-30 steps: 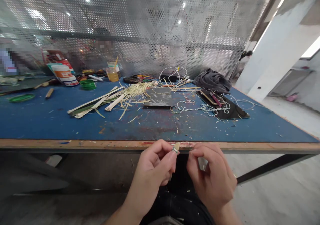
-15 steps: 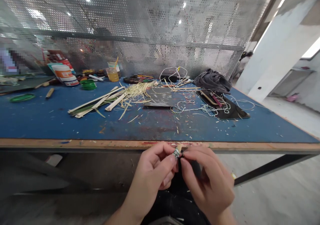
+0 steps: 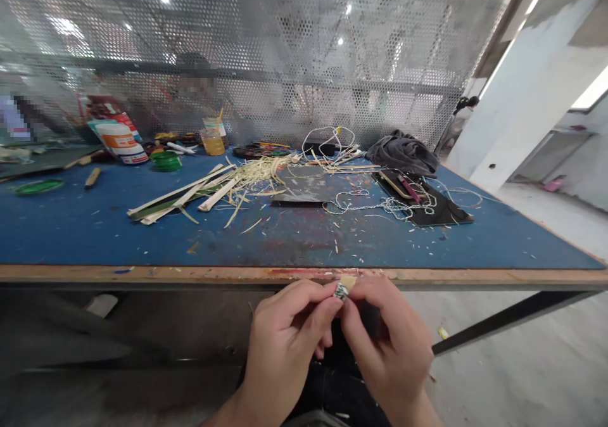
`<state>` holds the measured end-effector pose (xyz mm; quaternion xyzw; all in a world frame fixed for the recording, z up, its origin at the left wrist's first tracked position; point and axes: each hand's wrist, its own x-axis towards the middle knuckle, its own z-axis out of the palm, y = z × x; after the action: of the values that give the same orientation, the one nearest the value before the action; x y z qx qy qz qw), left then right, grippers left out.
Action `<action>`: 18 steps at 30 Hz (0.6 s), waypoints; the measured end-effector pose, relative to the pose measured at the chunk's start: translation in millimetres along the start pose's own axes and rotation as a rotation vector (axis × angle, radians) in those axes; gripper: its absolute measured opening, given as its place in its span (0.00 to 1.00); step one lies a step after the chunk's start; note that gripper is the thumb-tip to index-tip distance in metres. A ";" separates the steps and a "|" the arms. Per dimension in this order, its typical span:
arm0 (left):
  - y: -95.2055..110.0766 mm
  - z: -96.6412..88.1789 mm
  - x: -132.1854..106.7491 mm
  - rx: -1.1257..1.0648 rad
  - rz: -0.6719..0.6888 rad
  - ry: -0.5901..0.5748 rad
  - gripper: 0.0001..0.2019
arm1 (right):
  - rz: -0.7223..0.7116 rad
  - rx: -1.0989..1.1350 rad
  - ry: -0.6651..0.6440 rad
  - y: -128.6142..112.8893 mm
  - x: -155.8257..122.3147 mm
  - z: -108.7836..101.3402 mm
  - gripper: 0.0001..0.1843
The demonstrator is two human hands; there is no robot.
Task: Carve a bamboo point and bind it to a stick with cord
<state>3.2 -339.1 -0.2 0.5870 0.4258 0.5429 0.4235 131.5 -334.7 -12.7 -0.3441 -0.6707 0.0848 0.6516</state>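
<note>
In front of the table's edge, my left hand (image 3: 292, 338) pinches a small pale bamboo piece (image 3: 348, 282) wrapped in green-and-white cord (image 3: 341, 291). My right hand (image 3: 389, 332) meets it from the other side, thumb and forefinger closed at the wrapped part. Both sets of fingertips nearly touch, and they hide most of the piece. More of a similar thin twisted cord (image 3: 349, 208) lies loosely looped on the table, trailing over a dark board (image 3: 451, 211).
Split bamboo strips (image 3: 166, 196) and a heap of shavings (image 3: 261, 170) lie on the blue table (image 3: 95, 237) beside a grey plate (image 3: 304, 186). Farther back are a white tub (image 3: 121, 145), a green jar (image 3: 166, 161), a yellow-liquid cup (image 3: 212, 142) and a grey cloth (image 3: 403, 153).
My right hand has moved left and closed in against the wrapped piece. The piece has turned, its pale end now pointing more to the right.
</note>
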 end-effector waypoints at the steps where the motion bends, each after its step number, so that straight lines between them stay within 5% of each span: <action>1: -0.3 -0.3 0.6 -0.032 -0.043 -0.015 0.09 | 0.066 0.041 -0.006 1.1 -1.2 -0.8 0.12; 4: -1.9 0.4 1.6 -0.115 -0.184 -0.075 0.12 | 0.225 0.154 -0.051 6.0 -2.3 -4.9 0.14; 7: -3.2 3.6 1.5 -0.157 -0.251 -0.058 0.14 | 0.292 0.210 -0.140 11.4 -0.7 -8.8 0.07; 11: -5.3 8.0 1.4 -0.183 -0.248 0.114 0.12 | 0.387 0.284 -0.143 16.6 -2.5 -8.5 0.05; 18: -8.6 9.0 0.9 -0.236 -0.196 0.110 0.11 | 0.444 0.328 -0.130 21.0 -7.7 -6.5 0.03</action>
<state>11.9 -336.1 -8.7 0.4581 0.4371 0.5766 0.5164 144.2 -325.6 -29.9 -0.3665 -0.5966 0.3549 0.6195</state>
